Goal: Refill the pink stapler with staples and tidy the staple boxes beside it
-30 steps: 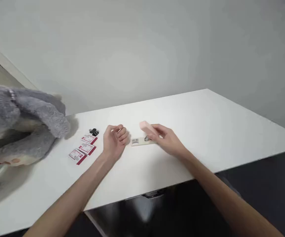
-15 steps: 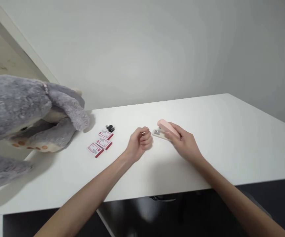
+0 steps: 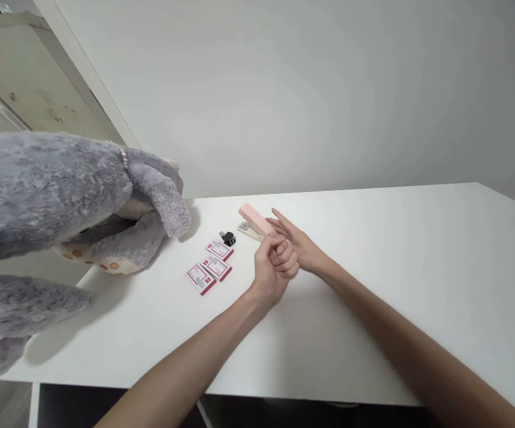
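Observation:
A stapler (image 3: 257,220) with a pink top and a cream base lies on the white table, its front end pointing away to the left. Its top arm is raised off the base at the front. My left hand (image 3: 277,267) is curled closed in front of the stapler's rear end and hides it; what its fingers hold, if anything, is hidden. Just behind it, my right hand (image 3: 304,244) has its fingers stretched out beside the stapler's far side, partly covered by my left hand.
Several small white-and-red boxes (image 3: 217,267) lie left of my hands. A small black object (image 3: 228,238), perhaps a staple remover, sits behind them. A large grey plush toy (image 3: 52,190) fills the left side of the table (image 3: 395,285). A pale wall rises behind.
The stapler has moved left, closer to the boxes. My right hand has loosened from around it and straightened its fingers. My left hand has come against its rear end. The view has turned left.

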`<state>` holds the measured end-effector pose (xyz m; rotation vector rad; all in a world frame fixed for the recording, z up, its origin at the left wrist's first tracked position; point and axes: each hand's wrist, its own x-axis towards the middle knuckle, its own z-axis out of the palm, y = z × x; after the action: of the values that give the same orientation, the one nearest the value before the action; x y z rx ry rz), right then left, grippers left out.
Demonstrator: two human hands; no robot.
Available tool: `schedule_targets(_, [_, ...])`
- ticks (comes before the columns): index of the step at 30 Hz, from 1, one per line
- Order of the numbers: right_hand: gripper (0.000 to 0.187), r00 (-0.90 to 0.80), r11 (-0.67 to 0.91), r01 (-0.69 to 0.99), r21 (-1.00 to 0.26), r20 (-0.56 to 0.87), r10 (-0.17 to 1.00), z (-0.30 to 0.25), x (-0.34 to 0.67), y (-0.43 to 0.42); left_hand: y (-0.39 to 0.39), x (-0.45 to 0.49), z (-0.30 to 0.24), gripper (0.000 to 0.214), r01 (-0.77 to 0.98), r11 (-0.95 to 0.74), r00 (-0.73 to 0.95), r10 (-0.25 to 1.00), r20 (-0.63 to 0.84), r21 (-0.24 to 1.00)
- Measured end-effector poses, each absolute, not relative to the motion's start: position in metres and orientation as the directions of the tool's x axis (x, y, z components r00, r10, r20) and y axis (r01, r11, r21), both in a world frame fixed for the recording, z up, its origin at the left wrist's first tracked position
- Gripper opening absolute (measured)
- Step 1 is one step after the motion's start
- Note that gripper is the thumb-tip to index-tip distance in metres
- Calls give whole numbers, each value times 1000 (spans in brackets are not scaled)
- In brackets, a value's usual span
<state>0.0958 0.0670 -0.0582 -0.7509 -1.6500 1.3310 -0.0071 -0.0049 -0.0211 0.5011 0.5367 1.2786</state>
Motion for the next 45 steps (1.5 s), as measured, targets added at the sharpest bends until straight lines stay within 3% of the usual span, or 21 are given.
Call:
schedule_targets(4, [50, -299, 247, -28, -968, 244, 922, -59, 126, 57, 0, -6, -25, 30, -777, 185, 118, 982, -150, 602])
schedule_targets(7, [35, -249, 352, 17, -936, 337, 908, -54, 139, 44, 2, -2, -25, 17, -828, 179, 73, 974, -214, 531])
schedule_targets(11, [24, -281, 528, 157, -835, 474, 834, -48, 142, 36, 4, 3, -21, 15, -874, 196, 57, 950, -307, 445])
schedule_targets(15, [21, -389, 591, 243, -769, 481, 786, -51, 144, 37, 5, 2, -18, 29, -845, 266, 116, 938, -326, 465])
schedule_targets(20, [18, -394, 540, 207, -816, 436, 810, -55, 147, 43, 6, 0, -21, 42, -769, 272, 147, 956, -254, 579])
schedule_targets(25, [26, -167, 342, 24, -940, 333, 928, -54, 153, 56, 5, 3, -22, 36, -683, 174, 118, 985, -128, 710])
schedule_targets(28, [41, 4, 213, -124, -969, 214, 977, -54, 163, 60, -9, 4, -21, 33, -495, 38, 44, 999, -19, 868])
schedule_targets(31, [51, 31, 151, -165, -975, 148, 989, -56, 175, 54, -39, -8, -20, 24, -27, -143, 7, 990, 143, 989])
schedule_targets(33, [53, -23, 125, -155, -980, 130, 991, -56, 181, 45, -63, -29, -18, 19, 361, -287, 49, 956, 289, 887])
schedule_targets(35, [52, -86, 109, -151, -982, 123, 989, -56, 185, 35, -84, -61, -17, 24, 645, -397, 99, 891, 443, 653])
schedule_targets(37, [53, -128, 106, -155, -982, 126, 984, -56, 187, 27, -97, -98, -17, 32, 848, -347, 78, 830, 553, 401])
schedule_targets(39, [52, -150, 110, -150, -983, 132, 980, -56, 187, 22, -104, -135, -19, 49, 947, -217, 42, 814, 579, 236])
schedule_targets(41, [51, -162, 115, -138, -984, 137, 977, -55, 187, 20, -108, -163, -22, 62, 969, -144, 14, 843, 538, 200])
schedule_targets(45, [50, -159, 124, -134, -983, 145, 976, -54, 186, 17, -122, -177, -22, 58, 962, -99, -35, 879, 476, 254])
